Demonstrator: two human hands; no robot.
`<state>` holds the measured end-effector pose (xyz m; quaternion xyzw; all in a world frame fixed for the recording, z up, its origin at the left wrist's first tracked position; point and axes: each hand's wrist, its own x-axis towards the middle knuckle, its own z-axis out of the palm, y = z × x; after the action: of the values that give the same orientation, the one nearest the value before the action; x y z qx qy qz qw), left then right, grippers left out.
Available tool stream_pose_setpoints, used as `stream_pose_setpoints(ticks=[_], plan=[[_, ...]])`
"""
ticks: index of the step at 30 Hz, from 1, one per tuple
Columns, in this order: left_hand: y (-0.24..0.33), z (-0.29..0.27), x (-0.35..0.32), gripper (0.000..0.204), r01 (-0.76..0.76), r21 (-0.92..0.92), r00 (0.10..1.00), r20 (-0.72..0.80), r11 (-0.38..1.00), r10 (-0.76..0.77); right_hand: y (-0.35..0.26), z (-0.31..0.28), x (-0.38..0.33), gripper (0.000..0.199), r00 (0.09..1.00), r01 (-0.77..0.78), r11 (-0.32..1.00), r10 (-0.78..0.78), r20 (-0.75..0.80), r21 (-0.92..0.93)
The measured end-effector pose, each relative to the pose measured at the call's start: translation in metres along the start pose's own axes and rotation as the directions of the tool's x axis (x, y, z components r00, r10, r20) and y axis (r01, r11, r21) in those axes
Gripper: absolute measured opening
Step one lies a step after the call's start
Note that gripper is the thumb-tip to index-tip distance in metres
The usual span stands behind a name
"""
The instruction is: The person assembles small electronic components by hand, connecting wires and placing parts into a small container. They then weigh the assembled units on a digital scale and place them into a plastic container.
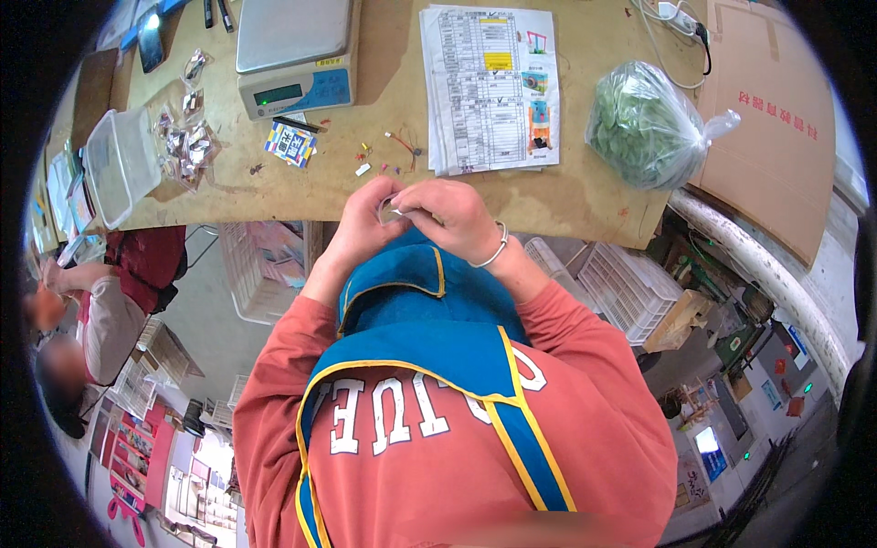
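Observation:
My left hand (pixel 363 217) and my right hand (pixel 454 216) meet at the table's near edge, in front of my blue apron. Between their fingertips is a small clear plastic bag (pixel 387 211), mostly covered by the fingers; what it contains is hidden. Both hands are closed on it. Just beyond them, several tiny coloured parts (pixel 364 170) and a short wired piece (pixel 403 143) lie scattered on the table. A small colourful printed card (pixel 290 143) rests to their left, with a black pen (pixel 294 123) at its far edge.
A digital scale (pixel 297 82) stands at the back. Printed sheets (pixel 489 91) lie to its right, then a tied bag of green things (pixel 639 126) and a cardboard box (pixel 776 119). Left are small filled bags (pixel 189 146) and a clear plastic tub (pixel 119 169). Another person (pixel 110 320) sits at left.

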<state>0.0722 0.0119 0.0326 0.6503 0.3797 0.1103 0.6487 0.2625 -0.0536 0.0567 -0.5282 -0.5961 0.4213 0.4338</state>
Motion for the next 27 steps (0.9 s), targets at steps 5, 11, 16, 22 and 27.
stream_pose_setpoints(ticks=[5,11,16,22,27], plan=[[0.007,0.001,0.005,0.032,0.033,0.007,0.999,0.009,0.999,-0.034,0.001,-0.007,0.002,0.023,0.999,0.037,0.999,-0.037,-0.039,0.006],[0.012,0.004,0.012,0.033,0.029,0.014,0.999,0.014,0.999,-0.03,0.0,-0.011,0.004,0.022,0.997,-0.039,0.997,0.043,-0.062,0.061],[0.015,0.003,0.015,0.031,0.018,0.007,0.998,0.056,1.0,-0.019,-0.002,-0.011,0.007,0.017,0.99,-0.105,0.99,0.113,-0.085,0.097],[0.013,0.006,0.014,0.03,-0.082,0.037,0.996,0.041,0.996,0.081,-0.005,-0.01,0.007,0.016,0.99,-0.117,0.993,0.118,-0.073,0.022],[0.011,0.008,0.006,0.03,-0.069,-0.012,0.997,0.04,0.998,0.07,-0.021,-0.015,0.004,0.015,0.993,-0.098,0.98,0.109,0.054,-0.176]])
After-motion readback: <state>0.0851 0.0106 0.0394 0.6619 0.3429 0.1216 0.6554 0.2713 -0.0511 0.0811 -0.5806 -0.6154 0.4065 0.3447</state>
